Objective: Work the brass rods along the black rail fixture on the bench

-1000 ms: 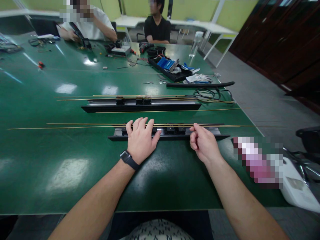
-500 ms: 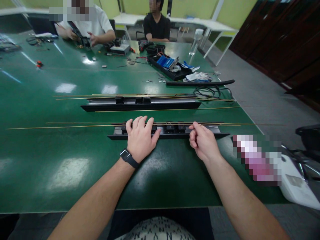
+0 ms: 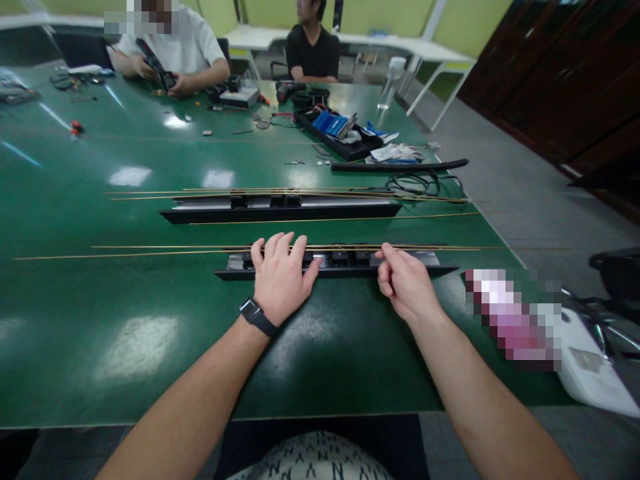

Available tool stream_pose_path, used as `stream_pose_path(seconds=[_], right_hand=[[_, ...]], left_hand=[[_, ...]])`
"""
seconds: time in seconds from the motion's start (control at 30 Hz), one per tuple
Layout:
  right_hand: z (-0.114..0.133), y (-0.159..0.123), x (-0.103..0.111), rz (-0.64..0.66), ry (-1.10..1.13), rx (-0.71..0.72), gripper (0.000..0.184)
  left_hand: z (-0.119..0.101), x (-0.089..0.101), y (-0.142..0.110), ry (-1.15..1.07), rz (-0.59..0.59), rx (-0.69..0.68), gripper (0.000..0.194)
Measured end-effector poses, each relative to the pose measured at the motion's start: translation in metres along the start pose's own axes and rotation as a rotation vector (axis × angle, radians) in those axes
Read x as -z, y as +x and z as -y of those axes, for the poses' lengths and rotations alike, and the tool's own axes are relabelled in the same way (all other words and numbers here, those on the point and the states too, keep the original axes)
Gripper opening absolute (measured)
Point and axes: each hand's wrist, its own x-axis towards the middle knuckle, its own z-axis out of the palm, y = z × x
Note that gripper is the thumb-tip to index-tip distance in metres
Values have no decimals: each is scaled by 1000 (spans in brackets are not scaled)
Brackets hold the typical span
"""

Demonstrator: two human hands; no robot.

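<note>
Left hand (image 3: pixel 283 277), bare: spreading over the near rail, palm down, fingers and thumb standing apart, covering part of the black blocks. Wearing a black square-faced wristwatch (image 3: pixel 259 317).

Right hand (image 3: pixel 407 283), bare: curling its fingers inward, the index finger meeting the rods; whether it is clamping one, cannot tell.

Near rail, long, black-edged, silver-grey inside, with small black blocks (image 3: pixel 345 272): lying crosswise on the glossy green table (image 3: pixel 150 387), directly beneath both hands.

Thin, straight, brass-coloured rods (image 3: pixel 150 247): running along the near rail, reaching well past both its ends.

Far rail, matching black and silver (image 3: pixel 280 215): lying beyond the first, more brass-coloured rods passing over and before it.

Behind, toward the right: black cable (image 3: pixel 410 187), loosely coiling; slim, curved black strip (image 3: pixel 400 166); black tray (image 3: pixel 360 150), holding blue items; clear, pale-capped bottle (image 3: pixel 391 83), standing upright.

Opposite: two people, sitting, one handling a black device (image 3: pixel 155 63).
</note>
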Motion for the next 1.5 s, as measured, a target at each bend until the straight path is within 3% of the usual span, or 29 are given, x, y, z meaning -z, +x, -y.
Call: stream_pose_path(seconds=[0.9,1.27,1.5], right_hand=[[4,-3,-5,-54,41,2,31],[2,-2,-3,-24,3,-6,42],[2,-1,-3,-29,27,2,34]], left_hand=[[1,-2,-1,9,-8,2,44],[1,-3,-1,3,-15,-2,44],[2,-3,-1,25,-18,-16,45]])
